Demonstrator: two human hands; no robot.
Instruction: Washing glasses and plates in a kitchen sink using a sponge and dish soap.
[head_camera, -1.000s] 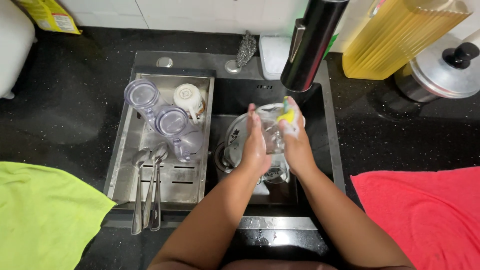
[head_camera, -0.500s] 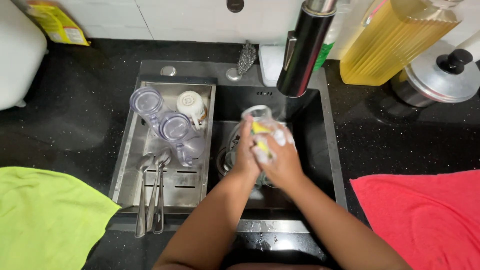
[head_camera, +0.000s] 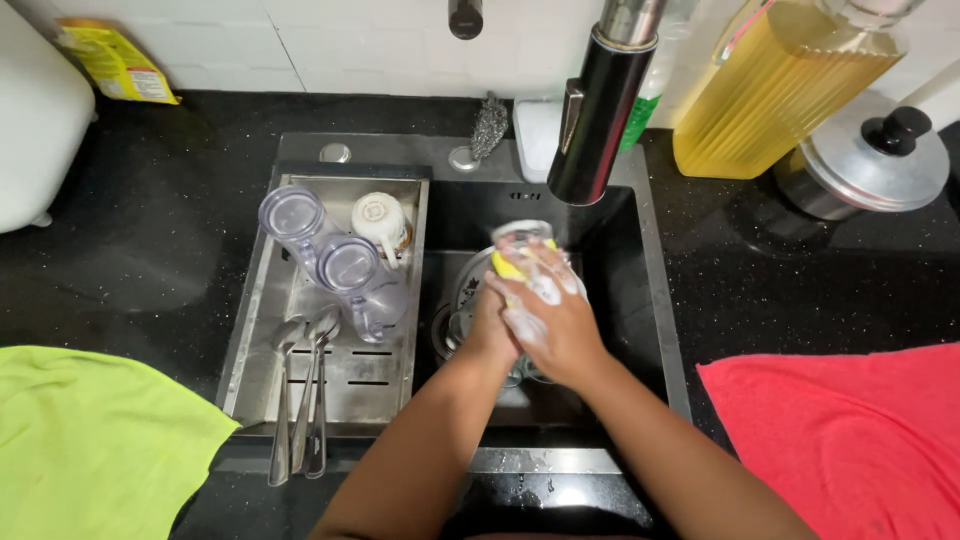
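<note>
At frame centre, the soapy right hand (head_camera: 548, 318) rubs a yellow sponge (head_camera: 510, 264) over a glass (head_camera: 520, 238), fingers closed; the left hand (head_camera: 490, 335) grips the glass.

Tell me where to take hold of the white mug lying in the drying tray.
Go for the white mug by its body, coming from above. It lies on its side in the steel drying tray, open mouth facing up toward the camera, with the clear cups close on its left. A grip across the rim from the right looks clearest; the handle is not clearly visible.
</note>
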